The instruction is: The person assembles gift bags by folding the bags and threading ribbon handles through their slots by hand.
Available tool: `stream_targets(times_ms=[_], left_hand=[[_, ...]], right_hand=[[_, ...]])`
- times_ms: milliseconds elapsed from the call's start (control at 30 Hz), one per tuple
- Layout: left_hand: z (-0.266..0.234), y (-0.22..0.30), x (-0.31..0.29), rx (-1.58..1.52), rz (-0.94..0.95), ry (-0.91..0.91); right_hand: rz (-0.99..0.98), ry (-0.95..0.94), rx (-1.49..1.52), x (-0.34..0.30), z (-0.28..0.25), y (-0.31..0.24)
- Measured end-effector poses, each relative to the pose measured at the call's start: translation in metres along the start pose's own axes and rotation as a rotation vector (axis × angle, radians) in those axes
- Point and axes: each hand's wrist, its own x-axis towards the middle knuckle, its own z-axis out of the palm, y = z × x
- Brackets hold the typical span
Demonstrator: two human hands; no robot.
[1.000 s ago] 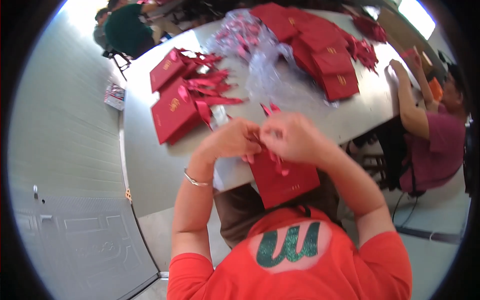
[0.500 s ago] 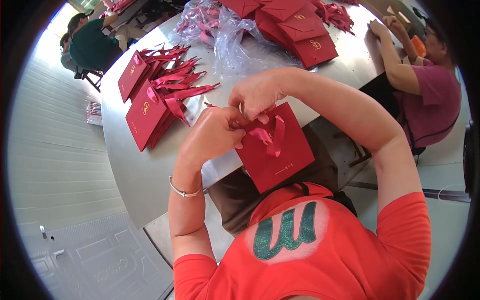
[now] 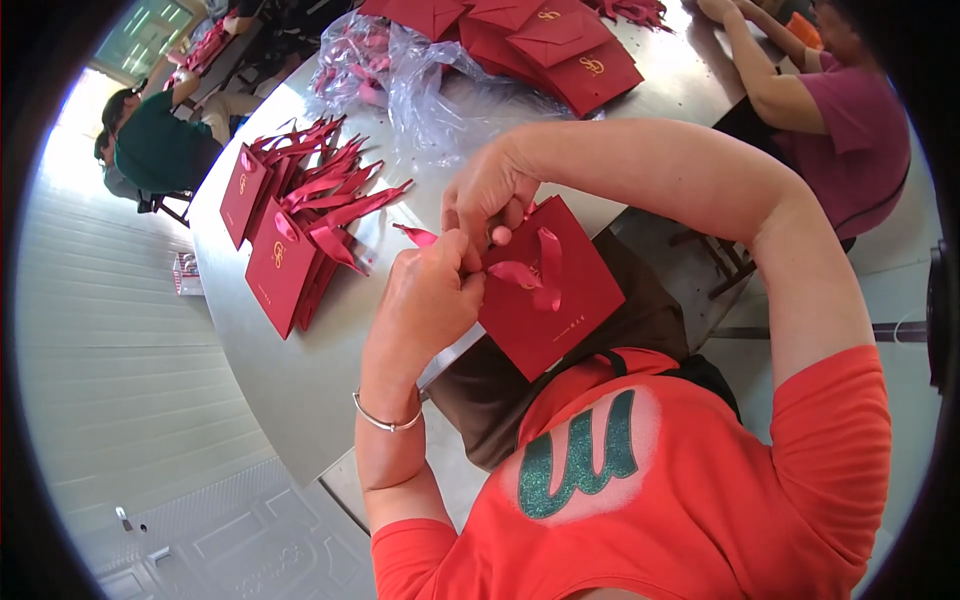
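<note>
Poking out farther past the left hand (image 3: 428, 298) than half a second ago, a pink ribbon tail (image 3: 415, 236) is showing more plainly. Straddling the table's (image 3: 290, 395) near edge above the lap, a red gift bag (image 3: 585, 285) is lying slantwise, its ribbon handle (image 3: 549, 262) drooping over the front. From the grip its body is stretching toward the lower right, mouth edge facing the hands. Left thumb and forefinger are pressing together there, what they are pinching being hidden; the right hand (image 3: 495, 190) is curling its fingers just beside them, its grip impossible to tell. Both are staying about equally near the tail. Along the table's left edge, ribboned bags (image 3: 285, 255) are lying piled; farther off, clear plastic wrap (image 3: 425, 105) is resting beside stacked red bags (image 3: 570, 55).
</note>
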Motion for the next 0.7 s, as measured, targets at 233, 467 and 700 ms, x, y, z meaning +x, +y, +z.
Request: stream_targets(times_ms=[233, 467, 700], left_hand=[[0.007, 0.008, -0.007, 0.207, 0.085, 0.089], [0.012, 0.016, -0.011, 0.267, 0.072, 0.066], [0.005, 0.003, -0.004, 0.089, 0.028, -0.028]], right_hand=[[0.082, 0.132, 0.141, 0.017, 0.004, 0.008], [0.132, 0.223, 0.142, 0.024, 0.01, 0.008], [-0.015, 0.51, 0.123, 0.018, 0.038, 0.011]])
